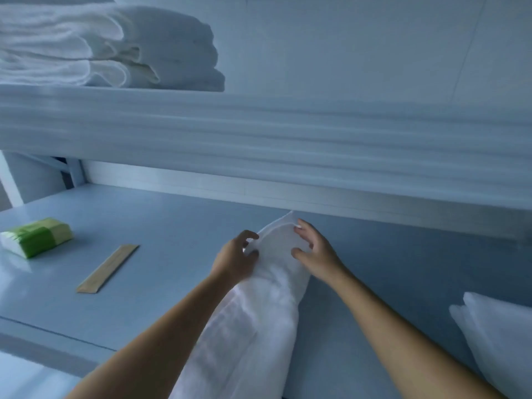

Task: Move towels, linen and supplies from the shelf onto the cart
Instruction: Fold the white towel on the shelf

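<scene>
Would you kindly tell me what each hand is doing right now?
Left hand: grips the white folded cloth towel.
Right hand: holds the same towel's far end.

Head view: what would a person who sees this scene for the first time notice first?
First comes the long white towel in the middle, gripped at its far end by the left hand and the right hand. Next comes the stack of folded towels on the upper shelf, top left. A green pack lies at the left on the grey surface.
</scene>
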Tool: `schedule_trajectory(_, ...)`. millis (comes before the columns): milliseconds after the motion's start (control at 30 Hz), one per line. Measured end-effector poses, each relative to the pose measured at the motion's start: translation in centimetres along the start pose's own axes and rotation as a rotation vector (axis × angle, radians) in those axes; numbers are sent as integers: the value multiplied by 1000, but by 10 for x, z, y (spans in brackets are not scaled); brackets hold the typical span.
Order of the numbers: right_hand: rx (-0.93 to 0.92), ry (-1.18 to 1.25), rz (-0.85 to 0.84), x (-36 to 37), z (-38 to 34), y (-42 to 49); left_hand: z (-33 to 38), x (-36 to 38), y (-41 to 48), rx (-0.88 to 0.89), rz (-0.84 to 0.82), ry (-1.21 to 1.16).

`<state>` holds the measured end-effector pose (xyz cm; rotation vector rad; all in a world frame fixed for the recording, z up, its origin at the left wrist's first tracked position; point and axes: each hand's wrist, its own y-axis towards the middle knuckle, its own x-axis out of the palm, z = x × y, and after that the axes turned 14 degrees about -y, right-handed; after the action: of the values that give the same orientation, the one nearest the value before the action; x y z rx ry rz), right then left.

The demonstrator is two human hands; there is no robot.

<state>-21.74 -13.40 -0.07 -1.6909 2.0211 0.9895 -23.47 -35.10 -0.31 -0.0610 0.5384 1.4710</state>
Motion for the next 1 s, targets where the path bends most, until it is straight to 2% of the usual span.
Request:
schedule_trajectory(100, -14, -140, -121, 21, -1, 7, -14, -8, -3, -92, -64, -133)
schedule_trajectory(200, 5, -206, -140, 32, 8, 12, -15, -11, -7, -112, -108, -208)
schedule_trajectory(333, -21, -249, -122, 35, 13, 22, -10, -9, -10, -102, -183, -136)
schedule_trajectory(433, -15, -247, -76, 33, 12, 35, -4, -15, -4, 0, -55, -149)
schedule_trajectory(500, -18, -246, -37, 30, 10, 42, -2, -23, 2, 39, 25, -75)
schedule_trajectory(600, -81, -419, -56, 33, 9, 50, -11, -30, 3, -57, -38, 118)
schedule_trajectory(700, -133, -623, -77, 41, 13, 54, -24, -27, -4, -149, -76, 136)
schedule_trajectory(800, -118, -706, -83, 44, 16, 62, -27, -27, -4, -162, -25, 175)
schedule_trajectory(900, -62, -762, -152, 43, 10, 77, -27, -27, -2, -182, -57, 202)
schedule_trajectory(1000, 5, -689, -161, 44, 7, 91, -32, -26, -2, -175, -65, 178)
